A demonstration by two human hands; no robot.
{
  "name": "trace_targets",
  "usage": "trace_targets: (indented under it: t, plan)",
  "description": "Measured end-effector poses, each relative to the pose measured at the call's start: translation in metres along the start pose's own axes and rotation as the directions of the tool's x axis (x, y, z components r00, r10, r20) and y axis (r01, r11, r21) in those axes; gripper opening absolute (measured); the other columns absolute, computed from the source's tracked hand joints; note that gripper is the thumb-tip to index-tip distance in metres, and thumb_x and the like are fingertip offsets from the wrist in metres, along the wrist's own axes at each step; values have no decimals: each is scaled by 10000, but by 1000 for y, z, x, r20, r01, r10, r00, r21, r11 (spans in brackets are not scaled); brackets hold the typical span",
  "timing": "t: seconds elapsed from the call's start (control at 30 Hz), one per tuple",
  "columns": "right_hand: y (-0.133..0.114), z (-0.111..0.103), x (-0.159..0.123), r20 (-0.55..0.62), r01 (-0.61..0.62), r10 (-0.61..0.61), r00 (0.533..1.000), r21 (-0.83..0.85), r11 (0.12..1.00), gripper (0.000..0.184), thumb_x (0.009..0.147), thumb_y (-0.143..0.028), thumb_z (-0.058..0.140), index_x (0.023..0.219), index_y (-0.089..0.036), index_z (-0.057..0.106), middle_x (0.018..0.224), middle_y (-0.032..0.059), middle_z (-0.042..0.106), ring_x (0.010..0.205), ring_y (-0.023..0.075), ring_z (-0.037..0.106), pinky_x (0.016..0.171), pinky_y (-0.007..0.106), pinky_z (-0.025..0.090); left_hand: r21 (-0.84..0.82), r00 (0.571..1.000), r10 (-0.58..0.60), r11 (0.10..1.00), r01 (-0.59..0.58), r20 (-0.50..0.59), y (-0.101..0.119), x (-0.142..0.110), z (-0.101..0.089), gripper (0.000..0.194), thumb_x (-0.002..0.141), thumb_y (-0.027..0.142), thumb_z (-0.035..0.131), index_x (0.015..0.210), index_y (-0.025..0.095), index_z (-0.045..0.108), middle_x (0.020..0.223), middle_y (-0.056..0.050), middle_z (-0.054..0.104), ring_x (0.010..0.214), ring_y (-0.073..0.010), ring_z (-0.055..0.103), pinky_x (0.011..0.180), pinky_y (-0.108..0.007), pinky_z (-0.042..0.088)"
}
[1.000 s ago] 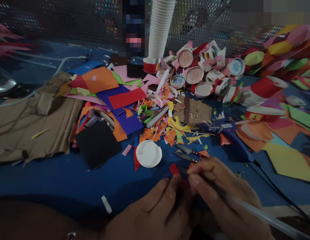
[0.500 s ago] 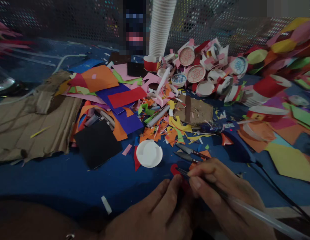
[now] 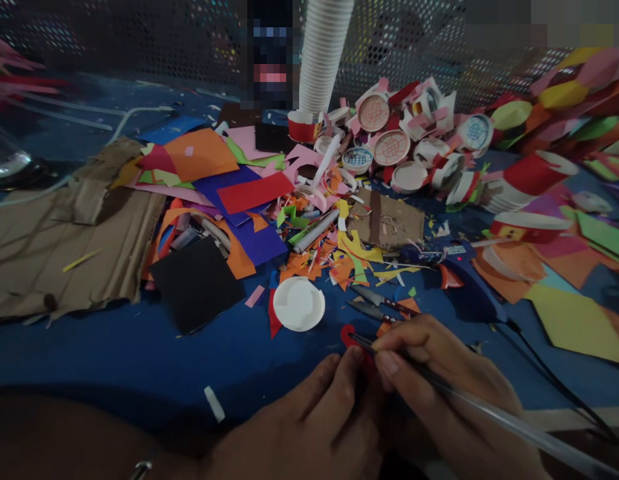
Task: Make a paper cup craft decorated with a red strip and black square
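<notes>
My left hand (image 3: 314,407) is closed, its fingertips pressing on a small curved piece of red paper (image 3: 347,331) at the front of the blue table. In my right hand (image 3: 439,380) is a slim pen-like tool (image 3: 469,399) with a dark pointed tip and a clear shaft. Its tip touches or hovers just over the red piece; I cannot tell which. Fingers hide the lower part of the red paper. Just beyond lies a round white paper lid (image 3: 299,304), and two small knives (image 3: 372,303) rest near my right fingers.
Paper scraps (image 3: 314,260) and coloured sheets (image 3: 254,193) cover the middle. A black square (image 3: 199,283) and corrugated cardboard (image 3: 64,267) lie left. Decorated paper cups (image 3: 392,147) pile up behind, beside a tall cup stack (image 3: 325,53). A blue glue gun (image 3: 472,280) with its cord lies right.
The tool's tip has shifted very slightly left and up over the red paper. Both hands otherwise keep almost the same pose, and the view has shifted slightly.
</notes>
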State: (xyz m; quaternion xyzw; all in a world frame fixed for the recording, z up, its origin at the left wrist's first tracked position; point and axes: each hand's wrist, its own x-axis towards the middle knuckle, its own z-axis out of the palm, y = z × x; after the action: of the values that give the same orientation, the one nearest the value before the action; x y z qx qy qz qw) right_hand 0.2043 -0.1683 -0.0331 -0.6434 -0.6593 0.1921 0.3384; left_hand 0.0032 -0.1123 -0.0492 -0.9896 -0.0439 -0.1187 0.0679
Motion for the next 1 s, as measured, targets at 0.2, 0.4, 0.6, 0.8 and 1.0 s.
trace_targets:
  t: [0.2,0.4,0.6,0.8,1.0]
  plan:
    - [0,0,0,18,2,-2,1000,5,1000,155,1064,-312,522,954,-279,625,790,-42,720,723,112,755,605,156,549,16,1000,-1,1000,1,4,-1,-1,-3,443,1101,282,403,1435,147,660,1436,-38,712,1321,-234,662,1136,-336,469]
    - [1,-1,1,48,7,-8,999,17,1000,137,1060,-293,534,956,-290,623,782,-62,705,709,95,737,621,145,544,-3,1000,-4,1000,4,-12,0,-1,-1,408,1093,287,437,1388,163,690,1410,-48,727,1315,-235,667,1130,-339,479]
    - [-2,-3,1,49,-2,1,999,38,999,131,1048,-296,551,939,-294,624,691,-94,636,561,69,648,588,142,517,15,1000,-6,1000,6,-13,0,0,-1,415,1092,275,425,1382,145,693,1408,-48,729,1297,-229,678,1118,-328,489]
    - [0,-4,0,60,14,-16,998,36,999,133,1047,-284,542,948,-289,631,758,-71,698,671,90,728,600,145,535,19,1000,-2,1000,2,-8,1,0,-1,418,1095,286,426,1393,156,690,1404,-35,731,1301,-235,673,1124,-337,484]
    - [4,-2,-3,-21,-52,52,998,31,998,138,1049,-333,558,959,-278,647,726,-55,670,688,121,734,589,165,546,6,1000,-2,1000,2,-18,2,-3,-1,411,1087,292,470,1416,154,673,1438,-69,706,1311,-240,661,1116,-341,482]
